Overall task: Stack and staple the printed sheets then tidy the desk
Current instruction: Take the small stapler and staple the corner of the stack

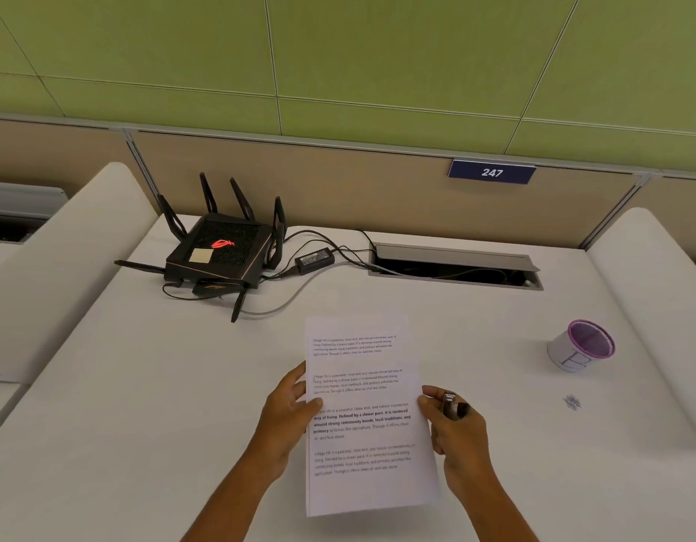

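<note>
A stack of printed sheets [364, 416] with several text paragraphs is held above the white desk [143, 404], squared up and facing me. My left hand [287, 408] grips its left edge, thumb on the front. My right hand [456, 428] holds the right edge with the fingertips while a small black and silver stapler [452, 405] is tucked in the same hand.
A black router [221, 252] with antennas, its power brick [314, 260] and cables lie at the back left. An open cable hatch [456, 264] sits at the back. A purple mesh cup [583, 346] stands at the right, with a small cluster of staples [572, 402] nearby.
</note>
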`<state>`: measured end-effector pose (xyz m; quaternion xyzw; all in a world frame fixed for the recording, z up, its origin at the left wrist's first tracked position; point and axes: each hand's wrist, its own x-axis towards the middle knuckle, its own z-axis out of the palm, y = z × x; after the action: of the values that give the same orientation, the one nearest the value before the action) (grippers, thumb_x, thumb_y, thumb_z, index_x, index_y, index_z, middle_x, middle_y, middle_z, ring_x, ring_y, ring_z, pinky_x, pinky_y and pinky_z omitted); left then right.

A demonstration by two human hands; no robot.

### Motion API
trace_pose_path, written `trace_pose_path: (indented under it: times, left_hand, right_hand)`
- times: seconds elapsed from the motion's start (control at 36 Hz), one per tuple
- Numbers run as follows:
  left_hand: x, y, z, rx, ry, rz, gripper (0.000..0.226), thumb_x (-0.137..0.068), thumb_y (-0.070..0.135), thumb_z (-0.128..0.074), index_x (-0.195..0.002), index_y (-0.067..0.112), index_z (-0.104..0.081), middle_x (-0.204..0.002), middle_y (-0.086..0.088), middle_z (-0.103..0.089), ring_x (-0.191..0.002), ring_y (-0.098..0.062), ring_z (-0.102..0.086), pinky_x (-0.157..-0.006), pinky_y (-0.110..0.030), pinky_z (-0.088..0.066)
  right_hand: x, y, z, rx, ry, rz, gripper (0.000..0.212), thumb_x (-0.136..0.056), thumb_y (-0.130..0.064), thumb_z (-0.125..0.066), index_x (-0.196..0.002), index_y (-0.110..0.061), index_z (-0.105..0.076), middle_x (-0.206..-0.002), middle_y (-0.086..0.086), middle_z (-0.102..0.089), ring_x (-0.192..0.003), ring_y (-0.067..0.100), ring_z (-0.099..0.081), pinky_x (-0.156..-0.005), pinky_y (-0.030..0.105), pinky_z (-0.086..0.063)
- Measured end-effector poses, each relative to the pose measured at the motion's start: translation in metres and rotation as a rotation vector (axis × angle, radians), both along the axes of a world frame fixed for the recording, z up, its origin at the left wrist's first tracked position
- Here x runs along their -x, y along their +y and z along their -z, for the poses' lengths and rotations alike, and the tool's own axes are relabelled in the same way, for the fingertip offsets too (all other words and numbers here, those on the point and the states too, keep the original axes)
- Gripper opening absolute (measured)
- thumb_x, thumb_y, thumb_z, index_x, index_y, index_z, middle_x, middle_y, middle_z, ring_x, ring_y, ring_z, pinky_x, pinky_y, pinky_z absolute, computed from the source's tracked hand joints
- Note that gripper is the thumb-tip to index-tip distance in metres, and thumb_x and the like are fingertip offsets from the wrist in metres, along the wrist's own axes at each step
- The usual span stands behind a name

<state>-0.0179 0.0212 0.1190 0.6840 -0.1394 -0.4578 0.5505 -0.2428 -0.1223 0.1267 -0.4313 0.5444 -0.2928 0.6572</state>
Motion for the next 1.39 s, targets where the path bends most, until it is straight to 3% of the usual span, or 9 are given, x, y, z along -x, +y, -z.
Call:
trace_pose_path:
  times: [0.17,0.39,0.53,0.69,0.81,0.86,1.06,1.17,1.39]
  left_hand:
    - [-0.017,-0.018,0.012,-0.052,-0.069,0.013,0.065,-0.098,0.01,-0.074,-0.151,0.036,-0.048,-0.129,0.007,-0.07,-0.104,-0.013,-0.075,-0.073,-0.028,-0.066]
    - [-0.058,-0.064,0.031,-0.076,-0.092,-0.03,0.065,-0.097,0.009,-0.075,-0.154,0.029,-0.049,-0.128,0.003,-0.073,-0.109,-0.02,-0.075,-0.08,-0.034,-0.066]
    - [-0.078,-0.097,0.044,-0.084,-0.135,-0.043,0.066,-0.098,0.008,-0.073,-0.155,0.028,-0.046,-0.132,0.0,-0.068,-0.106,-0.019,-0.073,-0.074,-0.028,-0.065]
    - [-0.099,-0.132,0.065,-0.098,-0.194,-0.018,0.064,-0.099,0.004,-0.069,-0.155,0.026,-0.048,-0.134,-0.002,-0.068,-0.104,-0.016,-0.074,-0.07,-0.026,-0.064]
    - [-0.112,-0.148,0.08,-0.128,-0.265,0.013,0.063,-0.1,0.009,-0.07,-0.156,0.027,-0.047,-0.138,-0.006,-0.069,-0.109,-0.024,-0.074,-0.084,-0.043,-0.068]
    - [-0.118,-0.152,0.086,-0.134,-0.309,0.021,0.06,-0.1,0.013,-0.07,-0.154,0.027,-0.049,-0.137,-0.005,-0.07,-0.109,-0.027,-0.075,-0.083,-0.045,-0.069]
    - [-0.128,-0.159,0.099,-0.15,-0.5,0.067,0.052,-0.102,0.011,-0.066,-0.15,0.023,-0.053,-0.137,-0.005,-0.061,-0.112,-0.026,-0.069,-0.081,-0.035,-0.067]
    - [-0.131,-0.159,0.101,-0.187,-0.574,0.085,0.053,-0.102,0.01,-0.066,-0.152,0.022,-0.051,-0.128,0.003,-0.055,-0.106,-0.021,-0.067,-0.07,-0.017,-0.056]
    - [-0.139,-0.161,0.109,-0.235,-0.601,0.089,0.053,-0.101,0.012,-0.068,-0.15,0.023,-0.052,-0.132,-0.004,-0.056,-0.095,-0.018,-0.065,-0.065,-0.015,-0.052]
  right_hand:
    - [-0.024,-0.018,0.016,-0.018,0.031,0.034,0.013,-0.094,-0.012,-0.076,-0.105,-0.018,-0.078,-0.085,0.004,-0.075,-0.064,0.016,-0.056,-0.052,0.03,-0.041]
    - [-0.064,-0.058,0.041,-0.051,0.067,0.071,0.012,-0.092,-0.012,-0.078,-0.101,-0.02,-0.08,-0.078,0.004,-0.072,-0.058,0.018,-0.048,-0.048,0.028,-0.04]
    - [-0.09,-0.088,0.054,-0.064,0.083,0.072,0.009,-0.092,-0.011,-0.077,-0.099,-0.017,-0.079,-0.082,0.005,-0.072,-0.063,0.018,-0.052,-0.051,0.029,-0.042]
    - [-0.118,-0.124,0.073,-0.03,0.121,0.066,0.01,-0.089,-0.01,-0.079,-0.094,-0.019,-0.078,-0.091,0.007,-0.078,-0.077,0.021,-0.065,-0.067,0.032,-0.051]
    - [-0.132,-0.14,0.087,0.004,0.17,0.043,0.011,-0.089,-0.011,-0.08,-0.095,-0.02,-0.077,-0.097,0.004,-0.078,-0.094,0.026,-0.072,-0.085,0.043,-0.061]
    - [-0.137,-0.144,0.091,0.016,0.189,0.022,0.012,-0.089,-0.012,-0.081,-0.098,-0.017,-0.076,-0.1,0.004,-0.078,-0.095,0.025,-0.072,-0.089,0.043,-0.061]
    - [-0.149,-0.15,0.102,0.063,0.268,0.006,0.012,-0.088,-0.01,-0.08,-0.098,-0.013,-0.074,-0.097,0.002,-0.076,-0.088,0.017,-0.071,-0.072,0.023,-0.054]
    - [-0.153,-0.153,0.11,0.098,0.325,-0.024,0.011,-0.086,-0.013,-0.082,-0.091,-0.019,-0.074,-0.093,-0.001,-0.076,-0.089,0.019,-0.072,-0.083,0.032,-0.059]
    - [-0.159,-0.156,0.116,0.156,0.444,-0.088,0.01,-0.088,-0.023,-0.081,-0.095,-0.022,-0.074,-0.092,-0.007,-0.075,-0.088,0.014,-0.071,-0.083,0.032,-0.058]
